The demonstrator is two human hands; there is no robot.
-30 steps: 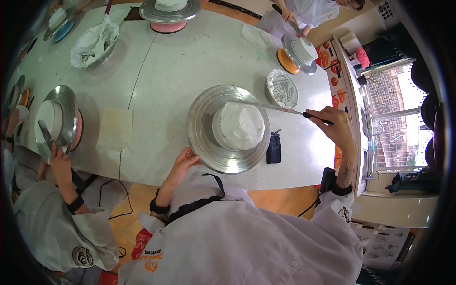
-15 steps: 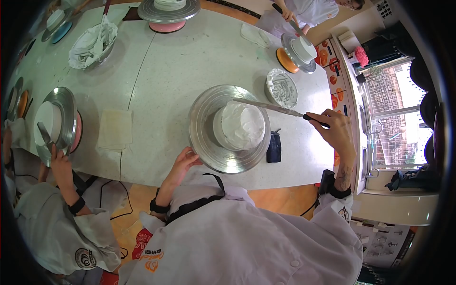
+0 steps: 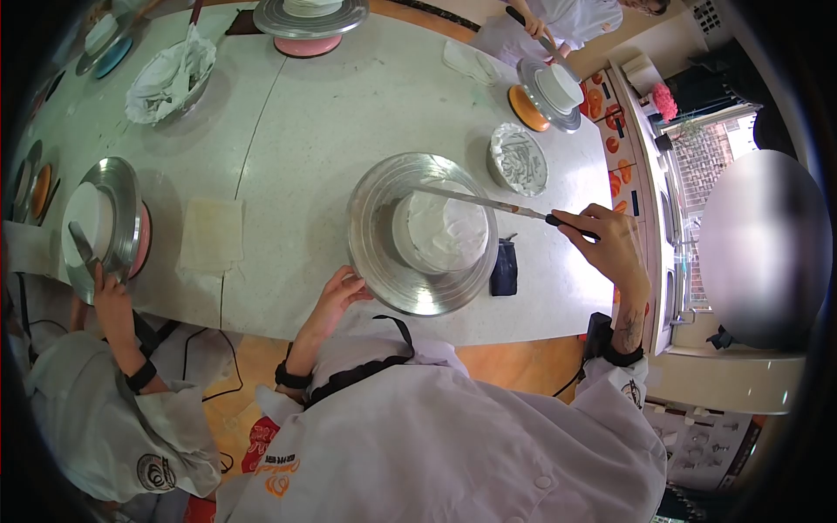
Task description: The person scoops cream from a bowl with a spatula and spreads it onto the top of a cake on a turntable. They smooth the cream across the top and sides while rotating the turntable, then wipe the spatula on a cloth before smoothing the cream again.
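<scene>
Fingers (image 3: 571,219) of our right hand (image 3: 612,246) grip spatula (image 3: 488,203), blade pointing left across cake (image 3: 449,237); left hand (image 3: 336,296) open-fingered at turntable (image 3: 370,253) rim.

1. You have open table (image 3: 323,131) beyond and left of your turntable (image 3: 375,253), as far as the folded cloth (image 3: 211,235).
2. On its right, the cream bowl (image 3: 517,159) and dark pouch (image 3: 503,268) crowd the gap, and the spatula (image 3: 475,200) bars the way above.
3. At far left, a co-worker's stand (image 3: 105,222) blocks you.
</scene>
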